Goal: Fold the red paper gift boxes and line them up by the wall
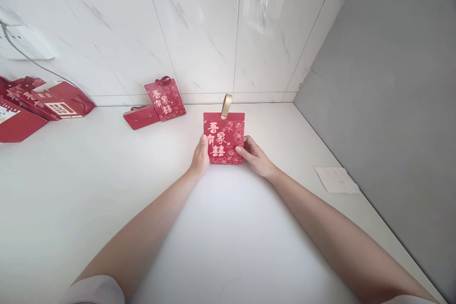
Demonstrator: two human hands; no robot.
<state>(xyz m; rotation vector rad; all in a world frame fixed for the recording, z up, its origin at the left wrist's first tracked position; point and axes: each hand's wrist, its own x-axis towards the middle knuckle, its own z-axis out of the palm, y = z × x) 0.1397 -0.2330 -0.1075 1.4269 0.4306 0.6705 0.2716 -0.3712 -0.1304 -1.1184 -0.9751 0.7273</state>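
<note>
A red paper gift bag (225, 140) with pale Chinese characters and a flower print stands upright between my two hands. From its top edge rises a loop of gold ribbon (226, 106). My left hand (201, 156) grips the bag's left side, its thumb along the edge and the other fingers hidden behind. On the right side, my right hand (255, 156) pinches the bag, thumb on the front face and fingers behind it.
Back left, a matching red bag (165, 99) leans beside a red box (141, 118) lying low. More red boxes (64, 100) are piled at the far left, below a wall socket (26, 42) with a grey cable. A white tissue (337, 180) lies near the grey panel (384, 85) on the right.
</note>
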